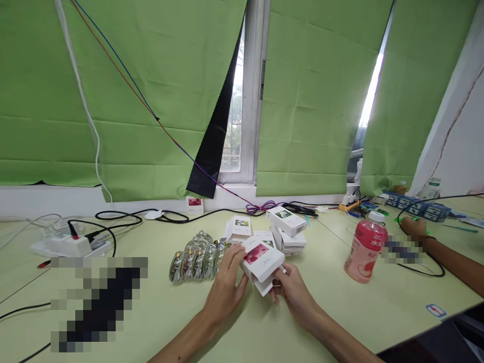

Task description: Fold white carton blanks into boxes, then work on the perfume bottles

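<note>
Both hands hold a small white cardboard box (pixel 260 259) with a reddish flower picture, tilted above the table, its near end flap open. My left hand (pixel 227 282) grips its left side, fingers over the top edge. At the near right end, the fingers of my right hand (pixel 293 290) are closed at the opened flap; whether they also pinch something small is hidden. Just left of the box lie several clear-wrapped round metallic items (pixel 198 259) in rows. Behind it are more white boxes: one with a flower print (pixel 238 229) and a loose stack (pixel 291 239) topped by another box (pixel 286 221).
A pink drink bottle (pixel 365 249) stands at right, near another person's hand (pixel 414 229). A power strip (pixel 81 245) with cables lies at left. One box (pixel 195 204) leans by the window wall. Black cables (pixel 181 218) run along the table's back. A blurred dark patch covers the left front.
</note>
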A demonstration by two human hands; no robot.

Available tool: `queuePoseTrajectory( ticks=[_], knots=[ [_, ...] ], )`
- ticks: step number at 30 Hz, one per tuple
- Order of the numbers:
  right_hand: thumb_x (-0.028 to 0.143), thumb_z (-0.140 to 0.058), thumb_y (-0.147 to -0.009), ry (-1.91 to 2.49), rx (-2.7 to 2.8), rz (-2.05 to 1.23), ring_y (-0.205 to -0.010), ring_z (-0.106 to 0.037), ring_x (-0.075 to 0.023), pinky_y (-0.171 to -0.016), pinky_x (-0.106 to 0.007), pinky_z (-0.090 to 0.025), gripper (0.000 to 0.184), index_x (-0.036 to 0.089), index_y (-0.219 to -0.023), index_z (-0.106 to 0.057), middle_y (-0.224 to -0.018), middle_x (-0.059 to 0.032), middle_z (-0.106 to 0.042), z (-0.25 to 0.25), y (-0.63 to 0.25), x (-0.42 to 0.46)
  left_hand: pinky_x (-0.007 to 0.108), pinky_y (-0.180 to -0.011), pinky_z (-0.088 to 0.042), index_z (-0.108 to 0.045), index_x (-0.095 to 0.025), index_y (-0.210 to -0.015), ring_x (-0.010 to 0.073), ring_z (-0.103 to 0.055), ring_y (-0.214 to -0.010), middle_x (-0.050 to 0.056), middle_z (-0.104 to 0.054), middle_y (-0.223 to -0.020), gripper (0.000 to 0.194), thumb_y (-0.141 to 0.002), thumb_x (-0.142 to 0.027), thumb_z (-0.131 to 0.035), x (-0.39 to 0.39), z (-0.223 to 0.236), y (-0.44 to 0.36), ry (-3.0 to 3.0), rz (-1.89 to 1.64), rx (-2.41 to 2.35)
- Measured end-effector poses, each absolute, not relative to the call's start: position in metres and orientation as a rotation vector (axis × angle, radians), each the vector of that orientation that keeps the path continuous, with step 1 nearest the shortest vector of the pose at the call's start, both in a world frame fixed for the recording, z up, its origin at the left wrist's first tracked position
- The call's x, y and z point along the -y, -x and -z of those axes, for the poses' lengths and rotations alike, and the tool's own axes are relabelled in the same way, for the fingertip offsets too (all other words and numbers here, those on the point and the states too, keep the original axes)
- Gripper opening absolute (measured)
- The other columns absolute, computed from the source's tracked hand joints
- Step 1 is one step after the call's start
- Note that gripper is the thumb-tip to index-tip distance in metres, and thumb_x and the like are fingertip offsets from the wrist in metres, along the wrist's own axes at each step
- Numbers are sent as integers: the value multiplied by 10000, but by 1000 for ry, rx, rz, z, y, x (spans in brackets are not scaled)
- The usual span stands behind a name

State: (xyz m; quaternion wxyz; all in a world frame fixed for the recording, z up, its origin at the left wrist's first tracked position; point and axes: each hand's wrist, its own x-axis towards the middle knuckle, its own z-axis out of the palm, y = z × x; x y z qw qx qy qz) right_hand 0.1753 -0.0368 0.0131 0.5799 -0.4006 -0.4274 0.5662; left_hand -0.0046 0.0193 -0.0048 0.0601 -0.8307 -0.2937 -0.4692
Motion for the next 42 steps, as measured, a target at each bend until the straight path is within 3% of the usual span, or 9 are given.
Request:
queuePoseTrajectory(
  ticks=[10, 18, 27, 36, 42],
  knots=[
    [502, -741, -779, 908, 977, -1213, -431, -475, -87, -405, -208, -356, 363, 164, -804, -610, -593, 16, -588, -10, -186, 27, 399, -932, -542, -454, -230, -1267, 244, -603, -1129, 106, -588, -1198, 387, -901, -133, -535, -13, -2, 1, 2476, 1526, 988],
    [411, -737, -762, 890, 959, -1111, -451, -485, -100, -410, -234, -352, 274, 162, -826, -641, -656, 4, -618, -12, -198, 17, 353, -884, -535, -540, -227, -1039, 221, -611, -1060, 74, -618, -1088, 187, -904, -103, -501, -10, 2, -1, 2575, 1472, 980],
    [396, -706, -758, 909, 971, -1087, -433, -486, -109, -410, -231, -352, 240, 178, -803, -617, -563, 28, -576, -13, -200, 14, 362, -864, -552, -572, -222, -937, 220, -614, -1029, 72, -622, -1025, 161, -904, -91, -484, -8, 3, -3, 2675, 1429, 1006],
    [571, -800, -679, 1014, 842, -1276, -393, -472, -62, -343, -180, -323, 473, 184, -758, -539, -623, 23, -622, 6, -192, 4, 353, -853, -549, -575, -225, -929, 211, -609, -998, 60, -634, -1006, 171, -896, -81, -489, -8, 4, -4, 2723, 1432, 987],
    [487, -829, -639, 1012, 739, -1361, -378, -431, -56, -355, -171, -283, 447, 194, -774, -520, -531, 58, -577, 14, -192, 1, 352, -854, -546, -574, -219, -917, 203, -603, -988, 59, -632, -997, 165, -906, -84, -479, -6, 4, -5, 2742, 1419, 1004]
  ],
)
